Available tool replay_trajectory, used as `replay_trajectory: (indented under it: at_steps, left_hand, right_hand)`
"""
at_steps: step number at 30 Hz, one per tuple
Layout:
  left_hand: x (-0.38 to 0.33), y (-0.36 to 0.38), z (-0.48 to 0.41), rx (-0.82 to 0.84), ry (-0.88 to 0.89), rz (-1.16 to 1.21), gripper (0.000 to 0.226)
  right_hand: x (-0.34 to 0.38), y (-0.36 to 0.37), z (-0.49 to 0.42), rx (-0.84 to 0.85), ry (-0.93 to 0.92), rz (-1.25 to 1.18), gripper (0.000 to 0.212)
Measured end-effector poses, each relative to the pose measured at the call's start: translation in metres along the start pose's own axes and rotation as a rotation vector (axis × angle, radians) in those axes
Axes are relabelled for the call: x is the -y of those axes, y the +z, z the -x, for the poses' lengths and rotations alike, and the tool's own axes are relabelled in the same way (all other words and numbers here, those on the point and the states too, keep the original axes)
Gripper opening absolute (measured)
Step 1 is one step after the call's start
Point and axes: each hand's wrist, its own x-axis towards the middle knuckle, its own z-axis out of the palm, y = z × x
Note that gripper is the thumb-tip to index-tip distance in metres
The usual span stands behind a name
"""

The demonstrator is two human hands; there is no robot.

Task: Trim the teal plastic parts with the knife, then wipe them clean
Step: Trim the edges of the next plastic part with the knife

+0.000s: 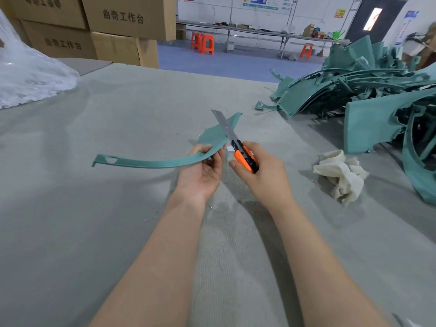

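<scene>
Two hands: the left hand [203, 171] grips the teal part [153, 162] at its bend; the right hand [262, 175] is wrapped round the orange handle of the knife [233, 140].
Teal part: held just above the worktop [118, 208], with its thin strip reaching out left of the left hand and its broad end running away beyond it.
Handling: likely light and springy (the long strip would probably flex), so a hold close to the cut edge looks sensible.
Knife: blade extended, lying across the broad end, just beside the left hand.
Cloth [339, 173]: crumpled on the worktop, right of the right hand, untouched.
Pile [354, 86]: more teal parts heaped at the far right.
</scene>
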Motion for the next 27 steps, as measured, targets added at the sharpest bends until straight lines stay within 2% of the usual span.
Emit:
replay_trajectory:
  at_steps: [9,19,23,27]
  left_hand:
    - [0.0,0.001,-0.001,-0.033,0.04,0.0,0.015]
    - [-0.002,0.0,-0.006,-0.089,0.148,-0.069,0.037]
    - [-0.005,0.001,-0.006,-0.109,0.169,-0.113,0.025]
    - [-0.01,-0.006,-0.006,0.002,0.194,-0.109,0.023]
  right_hand:
    - [0.004,0.0,0.001,0.023,-0.021,0.002,0.027]
    - [0.014,0.008,0.004,0.126,-0.053,-0.022,0.029]
    - [0.019,0.012,0.007,0.165,-0.074,-0.024,0.031]
    - [0.026,0.014,0.01,0.228,-0.094,-0.029,0.037]
